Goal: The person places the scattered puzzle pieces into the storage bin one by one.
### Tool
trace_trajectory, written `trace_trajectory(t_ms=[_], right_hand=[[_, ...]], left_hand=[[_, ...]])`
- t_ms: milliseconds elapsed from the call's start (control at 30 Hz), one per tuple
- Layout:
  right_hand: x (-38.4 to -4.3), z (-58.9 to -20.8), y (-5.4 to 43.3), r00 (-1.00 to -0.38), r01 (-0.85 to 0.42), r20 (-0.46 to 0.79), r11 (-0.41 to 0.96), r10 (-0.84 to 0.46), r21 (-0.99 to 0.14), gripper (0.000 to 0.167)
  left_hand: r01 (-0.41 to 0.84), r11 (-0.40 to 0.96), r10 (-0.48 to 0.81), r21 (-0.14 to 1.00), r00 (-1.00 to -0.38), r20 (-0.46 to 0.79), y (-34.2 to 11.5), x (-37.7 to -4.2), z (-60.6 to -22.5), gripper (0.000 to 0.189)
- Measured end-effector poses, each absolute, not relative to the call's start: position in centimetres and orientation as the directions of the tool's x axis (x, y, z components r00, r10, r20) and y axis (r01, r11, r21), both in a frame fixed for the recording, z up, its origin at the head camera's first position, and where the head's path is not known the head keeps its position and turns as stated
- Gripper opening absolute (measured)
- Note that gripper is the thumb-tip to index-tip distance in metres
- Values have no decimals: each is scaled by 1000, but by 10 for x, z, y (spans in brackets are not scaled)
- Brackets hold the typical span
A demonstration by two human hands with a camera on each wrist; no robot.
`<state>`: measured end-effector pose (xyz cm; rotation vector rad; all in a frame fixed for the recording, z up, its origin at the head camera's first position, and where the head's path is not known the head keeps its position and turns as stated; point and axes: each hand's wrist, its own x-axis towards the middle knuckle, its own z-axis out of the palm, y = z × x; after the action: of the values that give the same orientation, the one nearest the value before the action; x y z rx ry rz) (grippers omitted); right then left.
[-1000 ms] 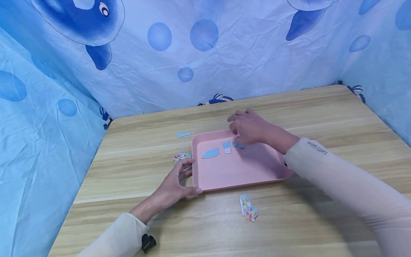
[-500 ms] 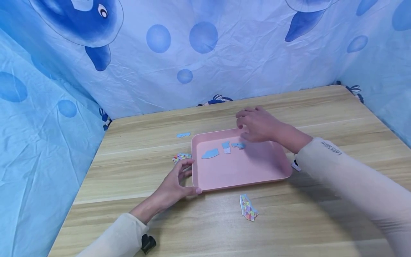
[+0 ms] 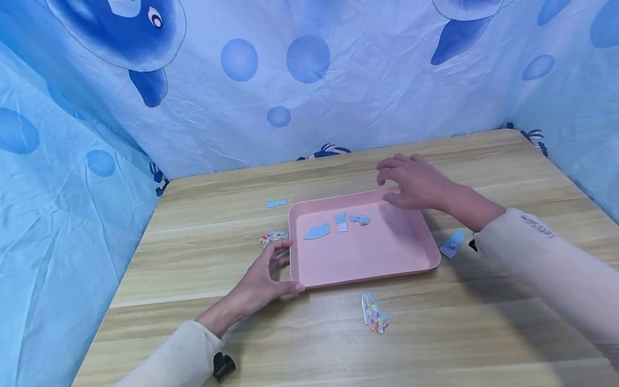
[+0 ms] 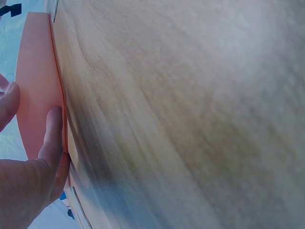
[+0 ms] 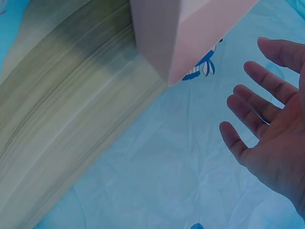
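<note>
My left hand (image 3: pixel 256 279) holds the pink tray (image 3: pixel 362 263) at its front left corner, thumb at the front and fingers along the left side. In the left wrist view its fingers (image 4: pixel 53 131) lie against the tray's outer wall. Over the tray's far right corner hovers my right hand (image 3: pixel 418 183), holding nothing, its fingers apart and slightly bent. Flat, irregular puzzle pieces lie inside the tray: a pale blue one (image 3: pixel 317 231), a blue-and-white one (image 3: pixel 341 222) and a small patterned blue one (image 3: pixel 360 220).
Outside the tray, on the wooden table (image 3: pixel 203 215), lie a blue strip-like piece (image 3: pixel 276 203), a multicoloured piece (image 3: pixel 273 237) beside the left fingers, another multicoloured piece (image 3: pixel 374 313) in front and a blue piece (image 3: pixel 453 243) at right. A blue printed curtain (image 3: pixel 251 123) borders the table.
My right hand has moved right, from above the small patterned piece to the tray's far right corner, uncovering that piece and the blue one at right. My left hand stays put.
</note>
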<state>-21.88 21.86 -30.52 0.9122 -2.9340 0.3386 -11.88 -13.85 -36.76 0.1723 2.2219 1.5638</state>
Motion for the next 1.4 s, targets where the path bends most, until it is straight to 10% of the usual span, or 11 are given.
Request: trace_trajectory(t_ms=[1400], right_hand=[[-192,-320,294,-818,-570,265,781,-510,-255,25]], left_hand=[[-121,359,335,926,-909,-249,-137,-115,-374,92]])
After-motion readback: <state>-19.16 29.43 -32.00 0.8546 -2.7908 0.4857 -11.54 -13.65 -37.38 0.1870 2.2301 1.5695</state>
